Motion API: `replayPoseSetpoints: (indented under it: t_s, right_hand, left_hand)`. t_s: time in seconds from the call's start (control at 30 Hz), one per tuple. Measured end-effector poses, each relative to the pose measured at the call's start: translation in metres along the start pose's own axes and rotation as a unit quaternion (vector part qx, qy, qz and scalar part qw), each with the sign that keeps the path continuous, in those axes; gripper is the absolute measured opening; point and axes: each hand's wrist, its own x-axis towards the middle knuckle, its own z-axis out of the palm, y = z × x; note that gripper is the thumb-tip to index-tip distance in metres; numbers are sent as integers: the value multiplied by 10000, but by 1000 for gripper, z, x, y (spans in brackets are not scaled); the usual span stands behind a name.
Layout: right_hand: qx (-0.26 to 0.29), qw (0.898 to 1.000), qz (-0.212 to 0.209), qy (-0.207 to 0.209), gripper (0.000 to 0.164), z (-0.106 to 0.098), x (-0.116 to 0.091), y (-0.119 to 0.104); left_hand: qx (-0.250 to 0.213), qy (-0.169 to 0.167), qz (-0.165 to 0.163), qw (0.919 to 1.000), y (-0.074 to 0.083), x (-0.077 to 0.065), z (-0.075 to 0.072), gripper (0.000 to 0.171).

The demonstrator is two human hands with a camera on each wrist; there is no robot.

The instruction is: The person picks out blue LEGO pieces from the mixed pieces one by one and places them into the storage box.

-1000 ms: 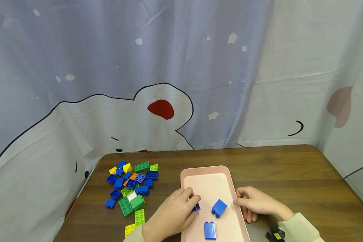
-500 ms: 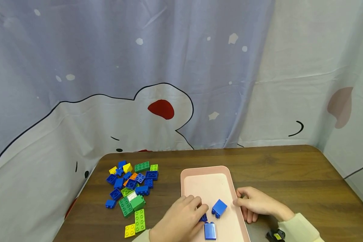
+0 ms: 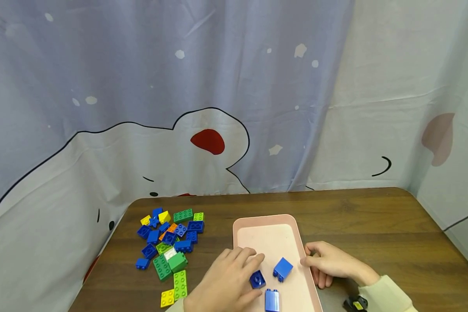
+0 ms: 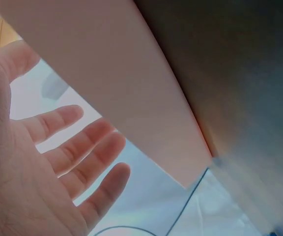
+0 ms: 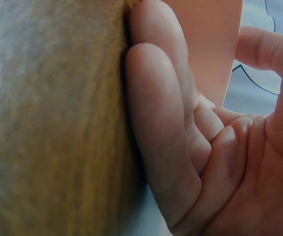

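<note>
My left hand hovers at the left side of a pink tray, fingers spread and apart from the bricks. Beside its thumb and index finger, a dark blue brick lies in the tray. Two more blue ones are in there: a tilted brick to the right and a lighter blue brick nearer the front. The left wrist view shows that palm and its fingers outside the tray wall. My right hand holds the tray's right rim, thumb on the edge, other fingers curled against the table.
A heap of building bricks lies left on the wooden table, among them a green brick, a lime brick and a yellow brick. A patterned curtain hangs behind the table.
My left hand has brought the dark blue brick rightward and forward within the tray, let it go, and drawn slightly back left. My right hand has stayed at the rim.
</note>
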Motion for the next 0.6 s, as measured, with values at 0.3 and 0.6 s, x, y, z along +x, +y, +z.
replayPoseSetpoints:
  t_s: [0.3,0.6]
  right_hand:
    - [-7,10000,0,-5,28,0,0,-1]
    - [13,10000,20,6,26,0,0,-1]
  left_hand:
    - [-130,134,-379,9991,-13,-5,-5,65]
    - [-3,312,-874,9957,-35,-12,-9,65]
